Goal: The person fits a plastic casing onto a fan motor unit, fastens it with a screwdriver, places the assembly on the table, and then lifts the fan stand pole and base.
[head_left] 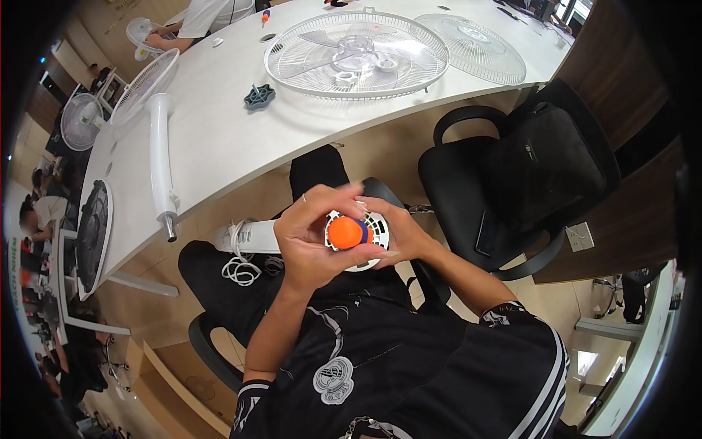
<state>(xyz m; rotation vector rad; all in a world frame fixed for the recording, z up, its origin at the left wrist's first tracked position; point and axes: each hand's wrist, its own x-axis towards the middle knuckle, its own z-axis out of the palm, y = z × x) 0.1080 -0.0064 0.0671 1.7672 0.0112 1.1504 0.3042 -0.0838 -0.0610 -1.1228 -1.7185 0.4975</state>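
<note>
The person is sitting back from the white curved table (219,139) and working in the lap, both hands closed around 1 white ribbed plastic fan motor housing (369,245). The left hand (314,238) is wrapping over the near side, fingers curled in a narrow grip around the orange-capped screwdriver handle (346,233), which is standing end-on against the housing's face. The right hand (398,234) is cupping the housing from the far side, holding it steady. Just left of the hands, the housing's white neck and a coiled white power cord (240,267) are resting across the person's thigh. Up beyond the hands, on the table, a round white wire fan grille with clear blades (356,55) is lying flat, a 2nd white wire grille (472,45) beside it, and a small dark blue blade nut (259,96) to its left. A white fan stand pole (159,157) is lying further left. At the table's far end another person's arm (172,40) is handling a separate fan. By my reading, a screw on the housing is being driven or loosened; the next move probably calls for keeping the tip seated, which I cannot see, while twisting the handle.
</note>
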